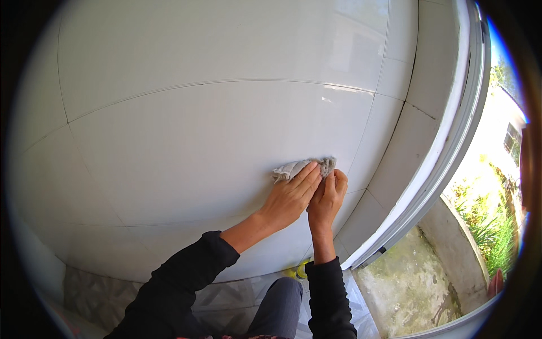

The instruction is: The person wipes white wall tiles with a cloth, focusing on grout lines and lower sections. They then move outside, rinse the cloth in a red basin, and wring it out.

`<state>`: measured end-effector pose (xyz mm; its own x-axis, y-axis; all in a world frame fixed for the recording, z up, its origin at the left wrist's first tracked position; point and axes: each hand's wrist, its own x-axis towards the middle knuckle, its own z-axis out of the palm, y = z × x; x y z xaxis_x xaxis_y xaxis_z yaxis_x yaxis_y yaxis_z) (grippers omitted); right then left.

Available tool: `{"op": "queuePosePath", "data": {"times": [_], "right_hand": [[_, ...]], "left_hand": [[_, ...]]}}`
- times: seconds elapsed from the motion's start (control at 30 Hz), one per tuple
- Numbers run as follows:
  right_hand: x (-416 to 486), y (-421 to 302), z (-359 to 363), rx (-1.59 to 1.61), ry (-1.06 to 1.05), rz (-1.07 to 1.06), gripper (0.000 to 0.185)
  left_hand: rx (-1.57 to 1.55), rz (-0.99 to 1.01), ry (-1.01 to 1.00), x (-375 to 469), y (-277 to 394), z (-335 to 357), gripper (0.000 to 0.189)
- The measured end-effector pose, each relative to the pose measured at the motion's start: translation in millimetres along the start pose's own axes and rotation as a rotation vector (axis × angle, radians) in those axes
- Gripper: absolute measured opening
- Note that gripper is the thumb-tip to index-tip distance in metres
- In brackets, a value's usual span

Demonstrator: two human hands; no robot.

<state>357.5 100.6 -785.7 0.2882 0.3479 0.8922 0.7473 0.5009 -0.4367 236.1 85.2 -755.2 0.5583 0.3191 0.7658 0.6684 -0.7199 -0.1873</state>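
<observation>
A crumpled grey cloth (292,170) lies against the glossy white wall tile (203,148). My left hand (290,197) presses on the cloth with its fingers stretched out together. Close beside it, my right hand (328,199) grips the cloth's right end, fingers bent. The two hands touch or overlap near the fingertips, and much of the cloth is hidden beneath them. Dark joint lines run between the large tiles around the hands.
To the right, narrower tiles meet a pale door or window frame (455,169). Outside are a weathered concrete ledge (406,279) and green plants (491,224). Below, a yellow object (301,271), partly hidden, sits on the patterned floor (228,294) by my knee (279,305).
</observation>
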Motion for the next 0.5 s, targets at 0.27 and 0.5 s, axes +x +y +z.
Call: {"op": "queuePosePath", "data": {"times": [0.27, 0.5], "right_hand": [[19.8, -4.8, -3.4, 0.015, 0.023, -0.05, 0.026], [21.9, -7.9, -12.5, 0.019, -0.022, -0.042, 0.023]], "left_hand": [[0.031, 0.019, 0.035, 9.8, -3.6, -6.2, 0.045], [0.047, 0.033, 0.023, 4.2, -2.5, -7.1, 0.044]]}}
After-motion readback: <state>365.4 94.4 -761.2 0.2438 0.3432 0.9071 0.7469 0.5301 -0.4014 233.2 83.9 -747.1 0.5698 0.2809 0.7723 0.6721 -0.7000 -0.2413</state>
